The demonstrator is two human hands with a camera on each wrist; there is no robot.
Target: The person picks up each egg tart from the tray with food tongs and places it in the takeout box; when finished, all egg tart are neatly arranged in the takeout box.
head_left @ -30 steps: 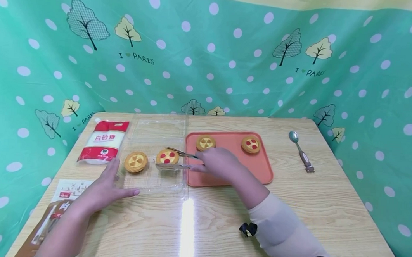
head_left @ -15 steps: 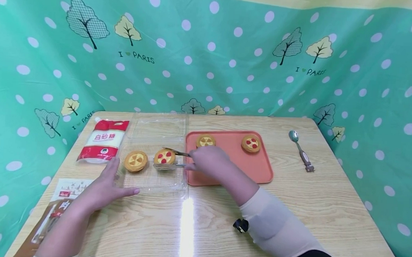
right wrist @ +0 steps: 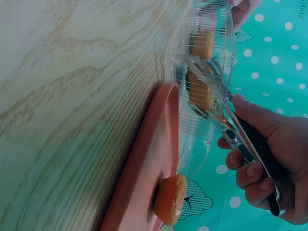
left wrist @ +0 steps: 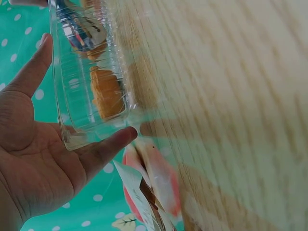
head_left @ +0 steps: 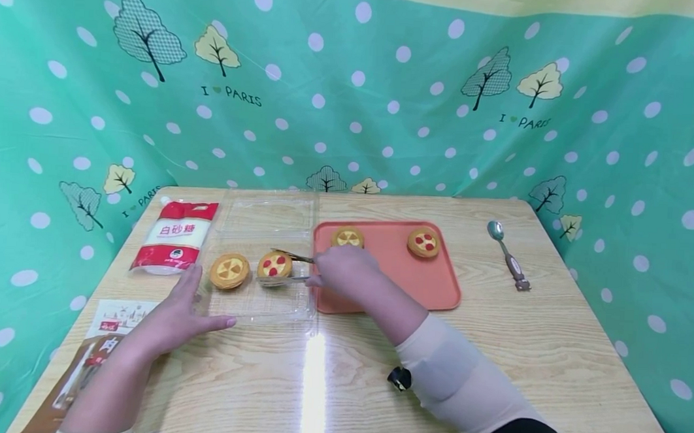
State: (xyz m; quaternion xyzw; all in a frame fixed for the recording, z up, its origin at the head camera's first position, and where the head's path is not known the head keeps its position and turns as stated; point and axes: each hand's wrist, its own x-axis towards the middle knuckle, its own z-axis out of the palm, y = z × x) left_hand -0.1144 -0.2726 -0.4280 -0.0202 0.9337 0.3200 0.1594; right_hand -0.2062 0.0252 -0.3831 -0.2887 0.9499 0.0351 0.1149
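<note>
My right hand [head_left: 344, 269] grips metal tongs [right wrist: 243, 137] with dark handles. Their tips stand on both sides of an egg tart with red toppings [head_left: 275, 265], inside a clear plastic box [head_left: 259, 318]. Left of it in the box sits a tart with pale wedge-shaped toppings [head_left: 229, 272]. My left hand [head_left: 172, 322] is spread at the box's near left corner, thumb and fingers straight; in the left wrist view the box wall [left wrist: 67, 115] stands between thumb and fingers.
A pink tray [head_left: 408, 282] right of the box bears a wedge-topped tart [head_left: 348, 236] and a red-topped one [head_left: 423, 243]. A spoon [head_left: 508, 256] lies farther right. A red-and-white sugar bag [head_left: 175, 237] and a brown package [head_left: 89, 360] lie left.
My right hand, the tongs and the red-topped tart have shifted slightly left, closer to the other tart in the box. The left hand has stayed in place.
</note>
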